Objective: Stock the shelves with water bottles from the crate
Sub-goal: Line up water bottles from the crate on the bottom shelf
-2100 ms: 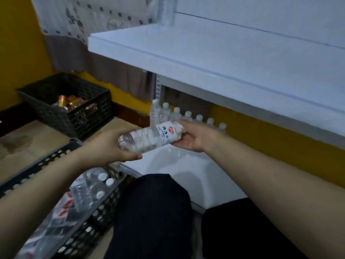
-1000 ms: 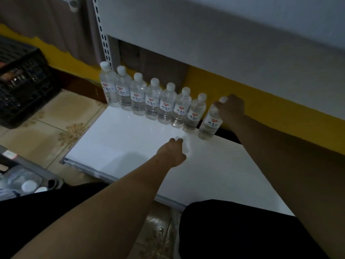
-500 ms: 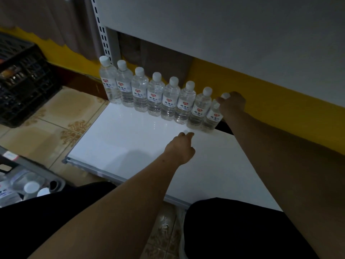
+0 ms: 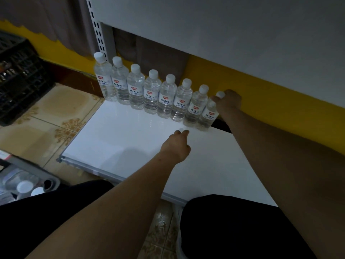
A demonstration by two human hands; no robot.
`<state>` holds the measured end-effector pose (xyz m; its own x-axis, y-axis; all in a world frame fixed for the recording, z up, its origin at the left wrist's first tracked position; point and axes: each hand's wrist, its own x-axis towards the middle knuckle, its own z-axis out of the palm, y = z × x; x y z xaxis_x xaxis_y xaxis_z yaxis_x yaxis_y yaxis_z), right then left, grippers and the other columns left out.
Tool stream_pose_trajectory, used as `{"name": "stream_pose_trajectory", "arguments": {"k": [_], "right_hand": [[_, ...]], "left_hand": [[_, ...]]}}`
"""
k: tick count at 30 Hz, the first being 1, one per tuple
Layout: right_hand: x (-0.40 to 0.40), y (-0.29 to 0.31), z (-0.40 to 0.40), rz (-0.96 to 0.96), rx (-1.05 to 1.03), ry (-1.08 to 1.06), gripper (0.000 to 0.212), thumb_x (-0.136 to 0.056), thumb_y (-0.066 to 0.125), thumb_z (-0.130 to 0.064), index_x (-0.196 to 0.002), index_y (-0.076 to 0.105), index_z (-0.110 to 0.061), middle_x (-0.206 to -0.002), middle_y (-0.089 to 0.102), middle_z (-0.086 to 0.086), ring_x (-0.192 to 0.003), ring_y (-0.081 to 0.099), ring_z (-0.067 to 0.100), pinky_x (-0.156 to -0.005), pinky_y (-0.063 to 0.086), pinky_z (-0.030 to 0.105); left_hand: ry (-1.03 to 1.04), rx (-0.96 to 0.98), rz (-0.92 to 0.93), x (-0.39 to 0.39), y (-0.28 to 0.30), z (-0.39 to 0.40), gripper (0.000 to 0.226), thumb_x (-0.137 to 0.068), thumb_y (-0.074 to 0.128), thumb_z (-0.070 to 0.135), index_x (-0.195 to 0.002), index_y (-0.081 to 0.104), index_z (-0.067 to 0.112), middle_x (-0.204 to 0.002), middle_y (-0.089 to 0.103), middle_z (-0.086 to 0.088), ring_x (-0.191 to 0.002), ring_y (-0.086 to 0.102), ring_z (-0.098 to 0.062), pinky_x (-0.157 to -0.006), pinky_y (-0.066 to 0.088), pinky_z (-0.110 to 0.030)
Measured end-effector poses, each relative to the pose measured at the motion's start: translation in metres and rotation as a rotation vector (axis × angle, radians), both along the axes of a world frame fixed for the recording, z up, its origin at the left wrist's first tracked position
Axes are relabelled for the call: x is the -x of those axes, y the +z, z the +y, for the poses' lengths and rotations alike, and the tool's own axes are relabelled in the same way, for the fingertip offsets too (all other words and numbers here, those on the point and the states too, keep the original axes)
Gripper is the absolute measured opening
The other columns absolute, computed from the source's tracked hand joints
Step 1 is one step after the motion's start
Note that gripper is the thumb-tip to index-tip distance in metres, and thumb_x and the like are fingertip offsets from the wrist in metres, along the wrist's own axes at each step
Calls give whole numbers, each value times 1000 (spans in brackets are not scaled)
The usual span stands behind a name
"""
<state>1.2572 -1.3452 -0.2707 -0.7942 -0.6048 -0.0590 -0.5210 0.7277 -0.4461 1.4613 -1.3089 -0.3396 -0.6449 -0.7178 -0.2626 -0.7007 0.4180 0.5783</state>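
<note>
Several clear water bottles (image 4: 152, 92) with white caps and red-and-white labels stand in a row along the back of the low white shelf (image 4: 121, 143). My right hand (image 4: 228, 103) grips the neck of the rightmost bottle (image 4: 210, 114), which stands upright at the row's right end. In front of the row, my left hand (image 4: 176, 146) rests on the shelf with its fingers curled and nothing in it. The grey crate (image 4: 24, 181) at the lower left holds more bottles, two white caps showing.
A black plastic basket (image 4: 18, 77) sits on the tiled floor at the left. A white upper shelf (image 4: 224, 30) overhangs the row of bottles. My dark-clothed knees (image 4: 233, 227) are close to the shelf's front edge. A yellow wall runs behind.
Two seconds ago both hands held a bottle in the air. That bottle went from tilted to upright at the row's right end; my left hand moved slightly forward on the shelf.
</note>
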Motion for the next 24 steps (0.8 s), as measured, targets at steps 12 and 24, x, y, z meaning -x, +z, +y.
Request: {"name": "stream_pose_trajectory", "arguments": {"k": [12, 24], "right_hand": [[1, 12, 3, -100, -104, 0, 77, -84, 66, -56, -137, 41, -7, -136, 52, 13, -120, 56, 30, -75, 45, 33], [-114, 103, 50, 47, 54, 84, 64, -99, 39, -48, -141, 35, 1, -140, 45, 22, -123, 48, 40, -96, 46, 47]], "left_hand": [[13, -38, -36, 3, 14, 9, 60, -97, 50, 27, -151, 29, 14, -138, 45, -13, -126, 48, -30, -102, 45, -41], [-7, 122, -122, -88, 133, -3, 66, -96, 53, 37, -153, 26, 15, -154, 34, -13, -138, 38, -32, -112, 35, -43]]}}
